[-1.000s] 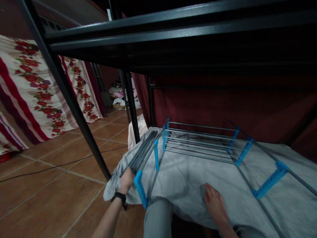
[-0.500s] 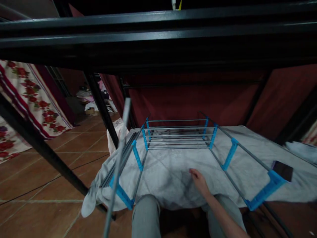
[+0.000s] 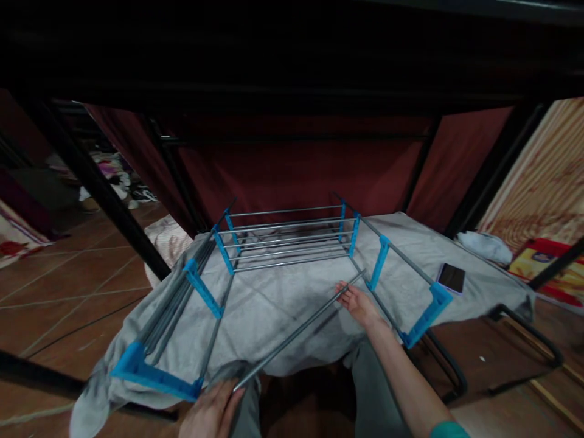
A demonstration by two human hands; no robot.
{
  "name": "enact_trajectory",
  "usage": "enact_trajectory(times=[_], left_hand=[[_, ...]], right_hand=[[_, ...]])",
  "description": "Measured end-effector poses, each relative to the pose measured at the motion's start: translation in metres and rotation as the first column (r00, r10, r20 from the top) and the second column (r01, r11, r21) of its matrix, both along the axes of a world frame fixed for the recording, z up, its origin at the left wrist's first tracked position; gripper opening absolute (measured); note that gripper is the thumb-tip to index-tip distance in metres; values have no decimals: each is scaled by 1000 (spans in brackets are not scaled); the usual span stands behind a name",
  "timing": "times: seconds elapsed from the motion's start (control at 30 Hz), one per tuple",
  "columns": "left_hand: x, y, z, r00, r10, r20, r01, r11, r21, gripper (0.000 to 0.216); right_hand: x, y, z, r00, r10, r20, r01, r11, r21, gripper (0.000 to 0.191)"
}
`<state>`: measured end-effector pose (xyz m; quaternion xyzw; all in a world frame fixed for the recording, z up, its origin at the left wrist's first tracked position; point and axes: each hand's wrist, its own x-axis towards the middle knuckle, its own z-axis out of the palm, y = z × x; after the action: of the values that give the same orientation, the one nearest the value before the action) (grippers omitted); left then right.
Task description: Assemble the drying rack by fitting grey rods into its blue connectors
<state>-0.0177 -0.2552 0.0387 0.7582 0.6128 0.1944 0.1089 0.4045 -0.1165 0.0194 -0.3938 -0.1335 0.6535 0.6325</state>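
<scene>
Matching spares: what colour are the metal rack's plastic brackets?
Blue plastic brackets, clearest in the head view.

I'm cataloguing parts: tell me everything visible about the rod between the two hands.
The rod is thin, straight, grey and metallic-looking. It slants over the grey cloth: the left hand grips its near end, and the right hand meets it short of the far tip, which projects beyond. Whether that tip touches the blue bracket beside it is unclear.

No legible text; no numbers

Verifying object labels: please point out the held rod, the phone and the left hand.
Held rod (image 3: 292, 336), head view: mid-shaft.
Phone (image 3: 451, 278), head view: dark screen.
Left hand (image 3: 208, 411), head view: back of hand.
</scene>
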Motion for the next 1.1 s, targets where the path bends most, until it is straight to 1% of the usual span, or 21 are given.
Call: enact_trajectory(times=[0.1, 0.17, 0.2, 0.27, 0.3, 0.37, 0.43, 0.47, 0.5, 0.53, 0.57, 0.6, 0.63, 0.67, 0.7, 0.73, 0.77, 0.83, 0.97, 1.1], left_hand=[[4, 26, 0, 996, 77, -49, -72, 993, 92, 34], [10, 46, 1, 989, 147, -27, -142, 982, 126, 33], [13, 57, 1, 983, 183, 14, -183, 972, 145, 31], [18, 82, 0, 953, 264, 147, -288, 941, 178, 24], [20, 95, 0, 923, 310, 227, -354, 917, 186, 20], [24, 119, -1, 827, 406, 389, -498, 850, 172, 13], [30, 137, 0, 691, 456, 561, -598, 797, 88, 14], [33, 145, 1, 605, 454, 654, -611, 791, 16, 16], [38, 151, 2, 492, 441, 751, -602, 795, -72, 20], [42, 157, 3, 356, 407, 841, -567, 809, -152, 25], [46, 162, 5, 197, 367, 909, -518, 826, -221, 30], [50, 168, 7, 22, 336, 942, -465, 837, -288, 34], [54, 173, 9, -126, 336, 934, -408, 840, -357, 33], [57, 178, 10, -231, 351, 908, -353, 839, -414, 30], [60, 183, 11, -298, 363, 883, -315, 836, -450, 27], [62, 189, 12, -338, 376, 863, -291, 830, -476, 24], [64, 194, 12, -358, 384, 851, -277, 826, -490, 22], [66, 203, 9, -378, 391, 839, -265, 823, -502, 17], [65, 216, -2, -422, 382, 823, -232, 831, -505, 9], [64, 217, -10, -458, 425, 780, -134, 835, -534, 7]], right_hand=[[12, 13, -10, 999, -39, 26, 40, 998, -49, 13], [17, 22, -14, 998, -52, 24, 53, 998, -42, 14], [18, 27, -15, 998, -54, 18, 55, 998, -31, 14], [21, 36, -17, 999, -51, 7, 51, 999, -8, 13], [22, 41, -17, 999, -48, 1, 48, 999, 1, 13], [24, 50, -18, 999, -55, -1, 55, 999, 2, 13], [26, 58, -20, 996, -91, 15, 92, 996, -22, 12], [27, 61, -22, 993, -117, 27, 118, 992, -40, 13], [28, 64, -23, 989, -140, 41, 143, 988, -55, 13], [28, 67, -25, 986, -159, 55, 162, 985, -66, 13], [29, 69, -26, 983, -170, 66, 175, 982, -72, 14], [29, 71, -28, 982, -175, 76, 181, 981, -76, 14], [30, 73, -29, 981, -175, 86, 182, 980, -82, 14], [30, 74, -30, 981, -171, 94, 179, 980, -90, 13], [30, 76, -31, 981, -165, 102, 175, 979, -103, 13], [30, 77, -32, 981, -162, 108, 175, 978, -118, 14], [30, 79, -33, 980, -163, 114, 178, 975, -133, 15], [31, 83, -36, 978, -173, 120, 191, 969, -155, 18], [32, 90, -44, 975, -168, 143, 192, 966, -173, 22], [31, 93, -53, 973, -148, 179, 178, 970, -166, 21]])
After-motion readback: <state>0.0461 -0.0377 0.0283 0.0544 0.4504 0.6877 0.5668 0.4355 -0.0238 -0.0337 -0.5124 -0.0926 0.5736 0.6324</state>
